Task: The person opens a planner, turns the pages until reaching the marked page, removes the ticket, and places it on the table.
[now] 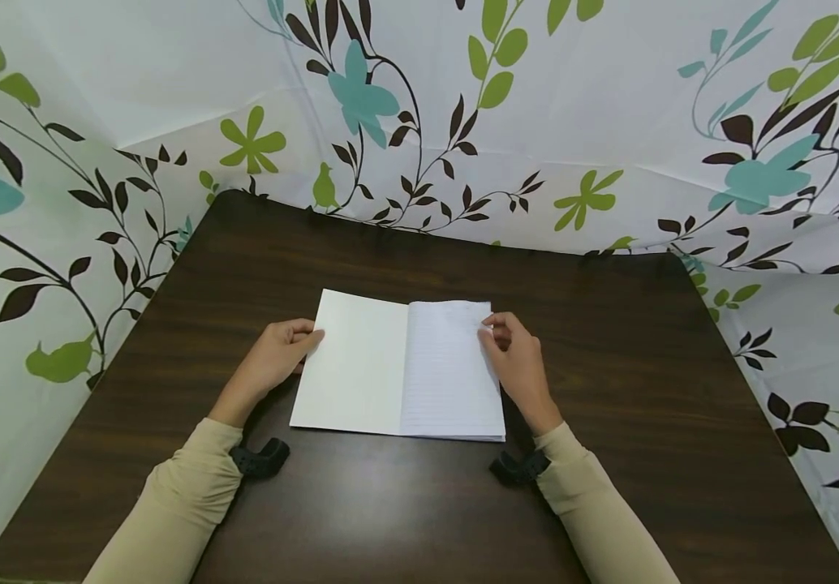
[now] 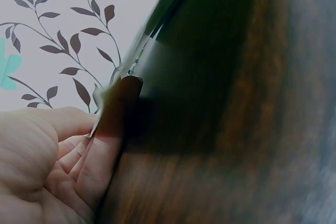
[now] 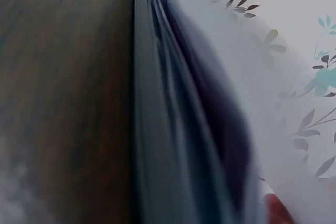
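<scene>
A notebook (image 1: 364, 365) lies open on the table, with a blank white inner cover on the left and a lined page (image 1: 449, 373) on the right. My left hand (image 1: 277, 357) pinches the outer edge of the cover between thumb and fingers; the left wrist view shows this grip close up. At the upper right edge of the lined page, my right hand (image 1: 518, 357) holds the paper with thumb and fingertips. In the right wrist view a page (image 3: 210, 51) bows away from the stacked pages (image 3: 163, 129), and only bits of the hand show.
The dark wooden table (image 1: 609, 389) extends around the notebook on all sides. Behind it and at both sides hangs a white cloth (image 1: 536, 105) with printed leaves and flowers. Black straps (image 1: 259, 459) sit on both wrists.
</scene>
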Tool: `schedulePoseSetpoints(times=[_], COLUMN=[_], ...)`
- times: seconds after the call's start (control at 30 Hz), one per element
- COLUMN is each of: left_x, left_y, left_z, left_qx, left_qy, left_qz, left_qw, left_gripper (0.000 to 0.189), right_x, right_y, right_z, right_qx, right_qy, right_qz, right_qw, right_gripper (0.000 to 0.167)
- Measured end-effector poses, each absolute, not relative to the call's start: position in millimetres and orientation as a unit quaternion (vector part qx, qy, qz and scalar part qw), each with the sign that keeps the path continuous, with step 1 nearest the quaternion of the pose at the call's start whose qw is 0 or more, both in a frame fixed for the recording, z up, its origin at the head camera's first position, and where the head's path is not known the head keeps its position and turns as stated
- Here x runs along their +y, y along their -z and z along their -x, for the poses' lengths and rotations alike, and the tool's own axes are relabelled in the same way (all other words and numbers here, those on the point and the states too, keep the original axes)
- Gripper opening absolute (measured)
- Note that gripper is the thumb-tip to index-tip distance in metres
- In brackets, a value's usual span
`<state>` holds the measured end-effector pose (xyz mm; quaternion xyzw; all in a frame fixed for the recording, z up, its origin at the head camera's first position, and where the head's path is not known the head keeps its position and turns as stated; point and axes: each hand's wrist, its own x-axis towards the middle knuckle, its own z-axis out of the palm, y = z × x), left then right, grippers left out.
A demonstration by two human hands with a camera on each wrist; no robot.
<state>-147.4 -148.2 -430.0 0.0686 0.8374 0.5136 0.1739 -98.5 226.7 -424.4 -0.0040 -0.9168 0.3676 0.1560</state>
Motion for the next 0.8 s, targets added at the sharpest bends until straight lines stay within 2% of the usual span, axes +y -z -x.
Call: schedulePoseSetpoints(times=[0.23, 0.43, 0.8], left_x=[-149, -150, -150], left_y=[431, 431, 432], left_z=[148, 148, 149], left_qx=[0.835, 0.834, 0.833], left_qy=[-0.516, -0.518, -0.518], left_qz=[-0.071, -0.073, -0.071], left_qw=[0.175, 0.176, 0.181], left_gripper=[0.044, 0.045, 0.048], right_x=[229, 218, 190], right_y=[425, 415, 373], right_z=[100, 91, 48], right_qx=[-0.902, -0.918, -0.923], right_qy=[-0.413, -0.350, -0.253], right_qz=[-0.024, -0.131, -0.291], right_qw=[0.120, 0.131, -0.012], right_gripper=[0.032, 0.040, 0.062])
